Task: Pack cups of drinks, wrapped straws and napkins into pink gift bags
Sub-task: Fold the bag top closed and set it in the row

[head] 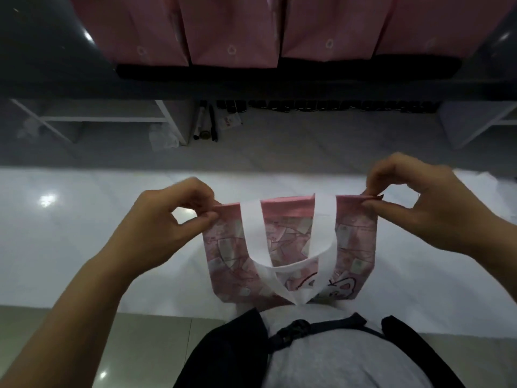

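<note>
A flat pink gift bag (355,247) with a cartoon print and a white handle (291,264) hangs in front of my chest, above the white counter (84,233). My left hand (167,222) pinches its top left corner between thumb and fingers. My right hand (419,203) pinches the top right corner the same way. The bag's mouth is closed and the handle droops down over its front. No cups, straws or napkins are in view.
Several pink gift bags (232,29) stand in a row on a dark shelf at the top. Below it runs a row of small dark bottles (335,105), with pens (208,123) and a crumpled plastic wrapper (163,138) on a lower grey surface beside white frames (167,119).
</note>
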Motion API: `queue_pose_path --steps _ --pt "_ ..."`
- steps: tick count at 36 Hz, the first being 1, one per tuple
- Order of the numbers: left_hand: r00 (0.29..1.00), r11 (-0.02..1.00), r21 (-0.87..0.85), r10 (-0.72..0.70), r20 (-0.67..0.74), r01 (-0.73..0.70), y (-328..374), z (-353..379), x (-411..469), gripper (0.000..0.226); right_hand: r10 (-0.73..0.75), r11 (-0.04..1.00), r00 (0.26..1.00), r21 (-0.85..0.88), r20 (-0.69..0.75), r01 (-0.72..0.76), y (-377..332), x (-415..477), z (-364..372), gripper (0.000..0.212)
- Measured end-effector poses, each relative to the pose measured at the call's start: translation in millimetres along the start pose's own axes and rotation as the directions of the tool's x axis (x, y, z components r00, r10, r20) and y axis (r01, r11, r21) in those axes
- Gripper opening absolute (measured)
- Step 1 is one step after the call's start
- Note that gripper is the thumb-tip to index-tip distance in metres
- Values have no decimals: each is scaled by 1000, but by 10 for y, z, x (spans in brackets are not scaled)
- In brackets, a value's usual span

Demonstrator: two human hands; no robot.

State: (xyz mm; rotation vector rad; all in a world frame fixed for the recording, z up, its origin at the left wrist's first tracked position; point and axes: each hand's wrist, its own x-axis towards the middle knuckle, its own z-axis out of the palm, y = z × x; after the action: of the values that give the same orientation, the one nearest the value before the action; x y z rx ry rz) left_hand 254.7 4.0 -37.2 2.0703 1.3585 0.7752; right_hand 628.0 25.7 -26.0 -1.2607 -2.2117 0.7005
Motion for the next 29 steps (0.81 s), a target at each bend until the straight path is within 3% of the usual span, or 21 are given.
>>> queue_pose_path --steps 4,9,12,16,20,25,29 --pt "989 996 -10 -93 -112 92 -4 -14 -29 44 17 1000 1000 -19 -5 -17 -58 2 -12 36" --pt "992 992 31 -124 -15 124 63 82 4 47 97 987 987 -138 125 -80 -47 63 101 47" --pt "996 994 79 -84 41 81 149 131 97 40 65 977 986 -209 155 -32 -133 161 124 35" --pt "983 985 146 -114 146 92 262 189 269 26 18 939 976 -339 218 58 -238 323 220 35" --pt "975 956 292 -66 214 0 397 216 469 29 -72 897 974 -413 216 158 -338 484 321 27" --pt "952 864 478 5 305 -157 546 316 681 37 -122 837 942 -477 314 267 -443 614 432 30" --pt "926 835 504 15 376 -219 563 381 728 41 -112 825 925 -485 362 290 -430 650 464 31"
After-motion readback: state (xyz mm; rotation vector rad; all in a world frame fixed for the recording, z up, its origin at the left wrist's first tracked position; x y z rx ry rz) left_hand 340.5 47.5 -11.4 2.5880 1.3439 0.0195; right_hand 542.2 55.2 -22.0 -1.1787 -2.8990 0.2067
